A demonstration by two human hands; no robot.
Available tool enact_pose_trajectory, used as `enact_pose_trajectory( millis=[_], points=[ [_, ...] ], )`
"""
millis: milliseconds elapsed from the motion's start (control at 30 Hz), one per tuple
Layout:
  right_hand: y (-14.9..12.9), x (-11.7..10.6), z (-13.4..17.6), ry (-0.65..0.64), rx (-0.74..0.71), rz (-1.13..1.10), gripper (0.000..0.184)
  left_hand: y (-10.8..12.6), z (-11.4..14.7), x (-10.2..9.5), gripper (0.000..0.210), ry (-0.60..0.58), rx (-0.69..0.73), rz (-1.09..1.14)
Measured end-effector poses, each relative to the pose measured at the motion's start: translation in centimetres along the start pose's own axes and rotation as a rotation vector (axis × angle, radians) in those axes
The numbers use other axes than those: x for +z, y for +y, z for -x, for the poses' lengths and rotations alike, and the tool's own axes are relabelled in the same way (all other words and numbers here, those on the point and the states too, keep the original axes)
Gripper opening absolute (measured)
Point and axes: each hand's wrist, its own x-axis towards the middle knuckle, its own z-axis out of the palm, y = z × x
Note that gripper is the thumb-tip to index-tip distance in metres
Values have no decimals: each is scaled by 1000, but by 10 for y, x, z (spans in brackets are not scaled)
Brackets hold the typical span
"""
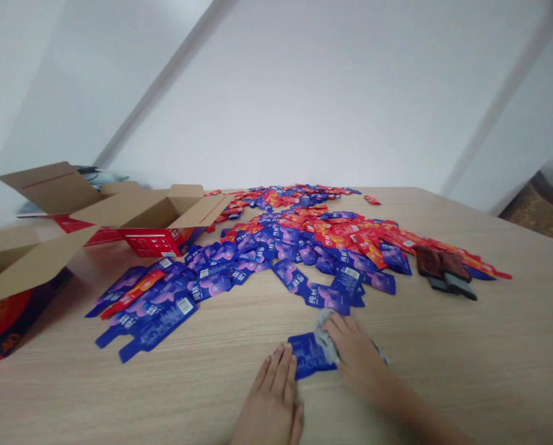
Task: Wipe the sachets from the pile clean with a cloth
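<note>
A blue printed pouch (306, 356) lies flat on the wooden table near its front. My left hand (276, 392) is stretched out flat, its fingertips resting on the pouch's left end. With my right hand (350, 343) I grip a grey cloth (325, 337) and press it onto the right part of the pouch. The right hand is a little blurred, and part of the pouch is hidden under the cloth and fingers. Just beyond the hands lies another blue pouch (327, 298) at the near edge of a pile.
Red and blue pouches (299, 238) spread in heaps across the table (489, 371). Overlapping blue pouches (160, 315) lie at left. Open cardboard boxes (151, 241) stand behind them, another box (21, 309) nearer. Folded brown and grey cloths (445, 269) lie at right.
</note>
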Motion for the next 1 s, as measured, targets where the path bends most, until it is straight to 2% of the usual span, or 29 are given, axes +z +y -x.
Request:
enact_pose_trajectory(
  millis=[100, 200, 300, 367, 433, 500, 600, 667, 767, 833, 900, 1000],
  points=[
    [9, -15, -4, 47, 36, -77, 37, 0, -1, 3, 63, -15, -15, 44],
    [-17, -22, -9, 101, -47, -144, 35, 0, 0, 4, 62, 2, -20, 45],
    [-48, -14, -13, 17, -177, -97, 33, 0, 1, 2, 57, 34, -1, 30],
    [-54, -5, -13, -39, -203, -15, 31, 0, 2, 2, 54, 52, 12, 18],
    [-42, 3, -11, -38, -155, 43, 33, -1, 2, 2, 58, 53, 19, -3],
    [-19, 4, -10, -15, -65, 49, 37, -1, 2, 4, 63, 46, 10, -6],
    [13, -4, -12, 5, 25, -3, 42, -2, 2, 7, 65, 33, -15, 33],
    [17, -11, -15, 33, 39, -67, 46, -3, 2, 10, 65, 16, -24, 47],
    [-7, -13, -20, 107, 4, -186, 55, -4, 3, 13, 64, 5, -12, 14],
    [-31, -4, -19, 102, -92, -212, 54, -5, 3, 15, 58, 20, 9, -7],
    [-49, 8, -15, 75, -196, -141, 47, -6, 4, 19, 54, 50, 26, -18],
    [-48, 19, -7, 21, -200, -56, 44, -7, 5, 23, 57, 86, 20, -26]
  ],
)
